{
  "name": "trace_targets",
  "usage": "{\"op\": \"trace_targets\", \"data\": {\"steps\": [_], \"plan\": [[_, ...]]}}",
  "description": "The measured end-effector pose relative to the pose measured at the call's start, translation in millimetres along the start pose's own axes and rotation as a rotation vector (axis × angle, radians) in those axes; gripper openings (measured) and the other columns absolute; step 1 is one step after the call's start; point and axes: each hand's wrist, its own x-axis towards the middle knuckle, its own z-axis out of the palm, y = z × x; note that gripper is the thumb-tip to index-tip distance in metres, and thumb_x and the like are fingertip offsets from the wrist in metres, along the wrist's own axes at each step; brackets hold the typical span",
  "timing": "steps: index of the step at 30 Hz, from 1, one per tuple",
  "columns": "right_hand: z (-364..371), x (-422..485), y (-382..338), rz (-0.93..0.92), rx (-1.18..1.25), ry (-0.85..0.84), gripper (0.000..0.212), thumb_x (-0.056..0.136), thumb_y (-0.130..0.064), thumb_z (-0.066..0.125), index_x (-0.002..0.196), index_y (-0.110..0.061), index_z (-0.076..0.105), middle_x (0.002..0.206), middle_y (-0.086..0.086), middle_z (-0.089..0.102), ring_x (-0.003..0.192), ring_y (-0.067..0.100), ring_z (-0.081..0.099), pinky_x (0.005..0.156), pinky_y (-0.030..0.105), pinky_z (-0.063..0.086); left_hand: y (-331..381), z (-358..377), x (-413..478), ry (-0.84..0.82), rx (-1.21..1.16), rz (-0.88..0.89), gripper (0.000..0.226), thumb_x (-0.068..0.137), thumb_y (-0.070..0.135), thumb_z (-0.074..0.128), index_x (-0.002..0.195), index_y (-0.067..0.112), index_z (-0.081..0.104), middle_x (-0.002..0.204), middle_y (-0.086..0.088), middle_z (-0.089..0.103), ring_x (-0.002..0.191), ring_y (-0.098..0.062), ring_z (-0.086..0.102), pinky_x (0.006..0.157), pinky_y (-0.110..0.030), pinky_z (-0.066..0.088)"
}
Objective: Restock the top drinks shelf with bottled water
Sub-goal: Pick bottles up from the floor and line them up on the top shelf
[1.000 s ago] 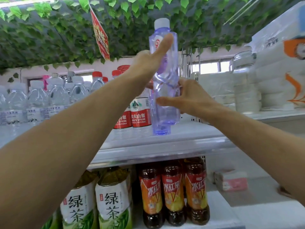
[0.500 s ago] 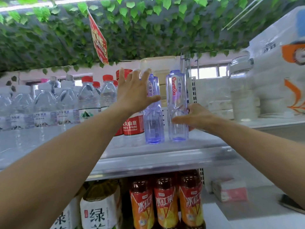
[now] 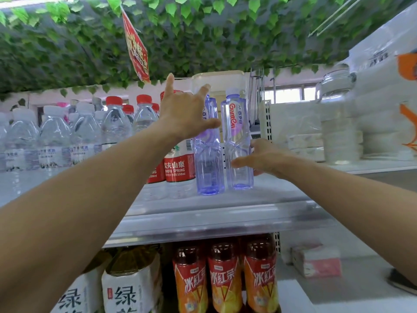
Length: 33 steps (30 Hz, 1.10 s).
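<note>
Left hand (image 3: 185, 116): raised, fingers spread, grip wide open; thumb against the left purple bottle (image 3: 208, 154), holding nothing.
Right hand (image 3: 266, 159): low, palm inward, grip open, fingertips touching the Ganten bottle (image 3: 237, 143).
Both bottles: upright, side by side between the grips on the top shelf (image 3: 225, 213).
Left of the left grip: red-label water bottles (image 3: 179, 163), touching the purple bottle.
Below: iced tea bottles (image 3: 225, 279).

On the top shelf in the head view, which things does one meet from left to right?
White-capped water bottles → red-capped water bottles → red-label Nongfu Spring bottle → two purple-tinted bottles → white paper packs → clear glass jar.
</note>
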Motion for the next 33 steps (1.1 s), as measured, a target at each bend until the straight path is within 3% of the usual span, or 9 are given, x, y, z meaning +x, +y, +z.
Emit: {"op": "trace_targets", "data": {"steps": [2, 8, 14, 17, 20, 23, 26, 29, 33], "plan": [[4.4, 9.7, 1.2, 0.023, -0.026, -0.005, 0.063, 0.077, -0.031, 0.083, 0.129, -0.012, 0.054, 0.118, 0.009, 0.063, 0.096, 0.024, 0.065, 0.082, 0.040, 0.059, 0.5, 0.7, 0.0, 0.000, -0.002, -0.002, 0.097, 0.081, 0.081, 0.040, 0.155, 0.022, 0.018, 0.096, -0.003, 0.071, 0.116, -0.027, 0.062, 0.122, -0.052, -0.005], [12.6, 26.1, 0.4, 0.055, -0.082, -0.022, 0.064, 0.078, -0.035, 0.081, 0.129, -0.009, 0.053, 0.115, 0.010, 0.063, 0.093, 0.026, 0.066, 0.088, 0.044, 0.058, 0.7, 3.1, -1.2, 0.011, 0.012, 0.009, 0.097, 0.082, 0.081, 0.040, 0.156, 0.022, 0.017, 0.129, -0.011, 0.063, 0.134, -0.030, 0.046, 0.122, -0.051, -0.005], [12.3, 25.3, 0.2, 0.063, -0.138, -0.031, 0.072, 0.078, -0.042, 0.080, 0.135, -0.009, 0.049, 0.112, 0.009, 0.064, 0.092, 0.024, 0.066, 0.091, 0.045, 0.056, 2.4, 4.1, -4.2, 0.033, 0.007, -0.005, 0.095, 0.084, 0.079, 0.039, 0.156, 0.022, 0.015, 0.138, -0.016, 0.055, 0.142, -0.032, 0.033, 0.122, -0.050, -0.005], [6.7, 13.3, -2.3, 0.054, -0.245, -0.050, 0.081, 0.083, -0.050, 0.073, 0.145, -0.012, 0.040, 0.125, 0.009, 0.058, 0.102, 0.026, 0.062, 0.093, 0.040, 0.052, 3.9, 1.1, -7.9, 0.029, 0.026, -0.031, 0.091, 0.085, 0.079, 0.038, 0.156, 0.026, 0.016, 0.148, -0.015, 0.047, 0.147, -0.036, 0.022, 0.122, -0.051, -0.006], [-1.4, -14.2, -8.5, -0.063, -0.545, 0.042, 0.070, 0.090, -0.053, 0.062, 0.144, -0.014, 0.041, 0.141, 0.009, 0.048, 0.120, 0.029, 0.053, 0.093, 0.039, 0.047, 6.6, -6.0, -24.0, 0.067, 0.022, -0.057, 0.086, 0.088, 0.075, 0.039, 0.155, 0.025, 0.021, 0.153, -0.011, 0.040, 0.147, -0.035, 0.021, 0.120, -0.054, -0.006], [-4.3, -54.8, -16.4, -0.202, -0.700, 0.201, 0.057, 0.094, -0.049, 0.057, 0.140, -0.017, 0.043, 0.144, 0.007, 0.044, 0.125, 0.029, 0.050, 0.092, 0.045, 0.047, 14.1, -18.2, -60.2, 0.132, -0.170, -0.058, 0.068, 0.092, 0.063, 0.047, 0.147, 0.022, 0.040, 0.144, -0.008, 0.049, 0.138, -0.029, 0.038, 0.120, -0.052, 0.011], [3.5, -98.1, -22.0, -0.332, -0.718, 0.277, 0.041, 0.097, -0.040, 0.053, 0.130, -0.016, 0.052, 0.138, 0.006, 0.049, 0.122, 0.026, 0.050, 0.087, 0.042, 0.046, 14.3, -26.3, -105.1, 0.282, -0.346, -0.059, 0.043, 0.094, 0.051, 0.052, 0.126, 0.023, 0.061, 0.126, 0.000, 0.063, 0.118, -0.024, 0.055, 0.095, -0.041, 0.041], [18.6, -138.6, -27.5, -0.454, -0.754, 0.366, 0.032, 0.096, -0.034, 0.053, 0.121, -0.014, 0.058, 0.129, 0.007, 0.055, 0.117, 0.028, 0.053, 0.085, 0.040, 0.045, 8.6, -29.5, -151.7, 0.330, -0.458, -0.092, 0.031, 0.094, 0.047, 0.053, 0.109, 0.026, 0.069, 0.106, 0.008, 0.069, 0.100, -0.017, 0.062, 0.073, -0.029, 0.039], [50.3, -185.7, -32.2, -0.567, -0.742, 0.485, 0.024, 0.091, -0.027, 0.061, 0.108, -0.011, 0.066, 0.108, 0.009, 0.065, 0.098, 0.032, 0.060, 0.074, 0.035, 0.037, 1.5, -38.0, -220.8, 0.257, -0.591, -0.098, 0.021, 0.092, 0.045, 0.054, 0.096, 0.032, 0.070, 0.089, 0.015, 0.068, 0.079, -0.006, 0.064, 0.065, -0.028, 0.046]]}}
